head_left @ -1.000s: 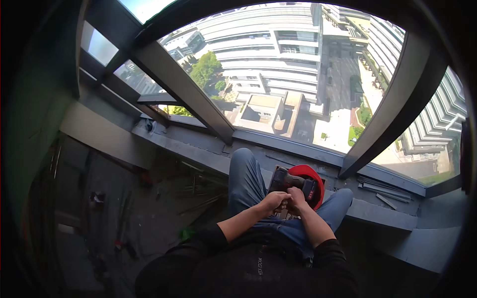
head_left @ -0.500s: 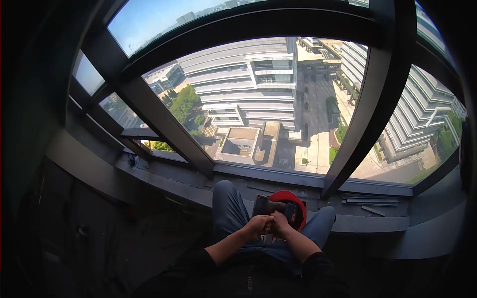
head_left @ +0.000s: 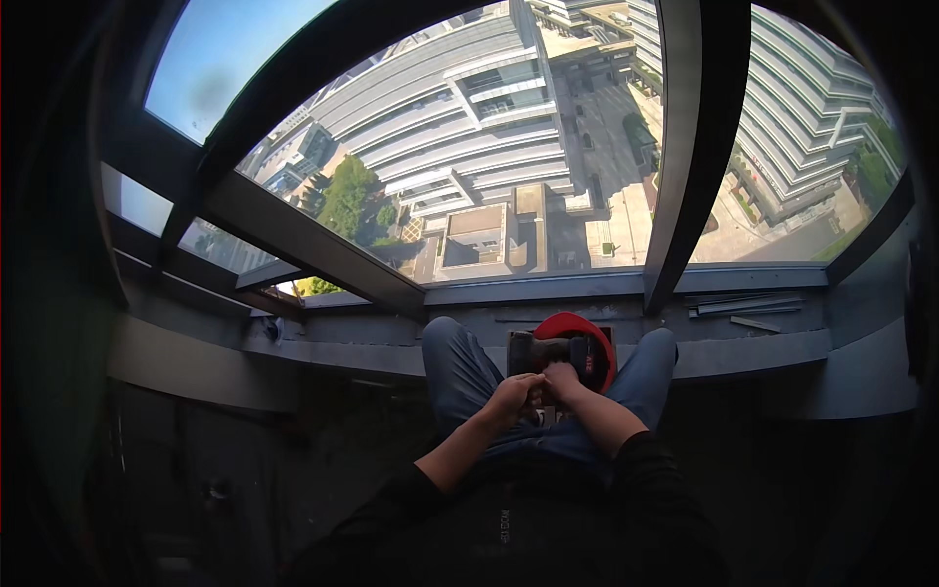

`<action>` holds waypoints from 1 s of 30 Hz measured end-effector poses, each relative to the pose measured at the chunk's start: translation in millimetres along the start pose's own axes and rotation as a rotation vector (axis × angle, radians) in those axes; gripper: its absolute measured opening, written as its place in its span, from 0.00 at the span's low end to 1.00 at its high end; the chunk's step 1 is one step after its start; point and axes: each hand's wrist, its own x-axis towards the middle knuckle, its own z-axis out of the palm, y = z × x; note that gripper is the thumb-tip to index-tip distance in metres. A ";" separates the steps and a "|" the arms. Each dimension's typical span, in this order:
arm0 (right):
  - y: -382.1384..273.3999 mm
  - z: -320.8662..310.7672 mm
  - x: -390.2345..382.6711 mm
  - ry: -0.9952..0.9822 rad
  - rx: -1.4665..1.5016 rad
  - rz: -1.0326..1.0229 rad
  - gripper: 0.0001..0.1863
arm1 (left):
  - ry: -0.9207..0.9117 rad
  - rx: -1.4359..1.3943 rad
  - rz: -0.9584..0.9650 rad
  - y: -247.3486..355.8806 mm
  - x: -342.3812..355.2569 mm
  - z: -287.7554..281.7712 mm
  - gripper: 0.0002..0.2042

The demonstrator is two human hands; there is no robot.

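two hands meet between the knees. the left hand is curled against the right hand, which is curled too, close by the drill; whether either one pinches something small, or the right one grips the drill, i cannot tell. the drill lies crosswise between the knees, in front of the red rim of a hard hat; whether it sits inside the hat is hidden. for close handwork like this, steady forearms and a drill settled so it cannot roll would likely help most. counted: two hands, one drill, one hard hat, two knees; on the ledge, one short strip beside some longer strips, too tightly stacked to number.
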 end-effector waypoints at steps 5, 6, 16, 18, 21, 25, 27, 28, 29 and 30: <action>11.7 52.1 23.6 0.003 -0.084 0.073 0.19 | 0.018 0.049 0.000 3.3 -1.8 19.9 0.11; 9.3 56.0 26.1 0.018 -0.089 0.058 0.18 | 0.025 0.036 -0.003 3.0 -1.0 20.6 0.11; -4.9 2.5 -2.9 -0.083 0.063 0.080 0.17 | 0.031 0.026 0.018 -6.1 -3.4 19.9 0.11; -7.2 -4.0 -4.9 -0.127 0.097 0.075 0.17 | 0.046 0.003 0.013 -6.4 -5.4 19.2 0.12; -11.7 -18.3 -1.4 -0.251 -0.010 0.129 0.17 | 0.010 -0.012 0.029 -11.6 -2.1 11.8 0.11; -17.3 -32.7 -4.9 -0.174 -0.131 -0.005 0.16 | -0.015 -0.041 0.046 -13.8 -2.9 6.1 0.11; -16.5 -34.1 -6.1 -0.170 -0.125 -0.016 0.16 | -0.010 -0.049 0.039 -11.7 -4.1 6.5 0.11; -16.1 -34.0 -7.2 -0.156 -0.119 -0.029 0.16 | -0.003 -0.049 0.039 -10.5 -5.6 7.1 0.10; -15.6 -33.9 -8.6 -0.141 -0.113 -0.041 0.16 | 0.003 -0.049 0.040 -9.2 -7.4 8.0 0.10; -14.7 -33.9 -10.3 -0.127 -0.107 -0.053 0.16 | 0.008 -0.049 0.040 -8.4 -8.8 9.0 0.10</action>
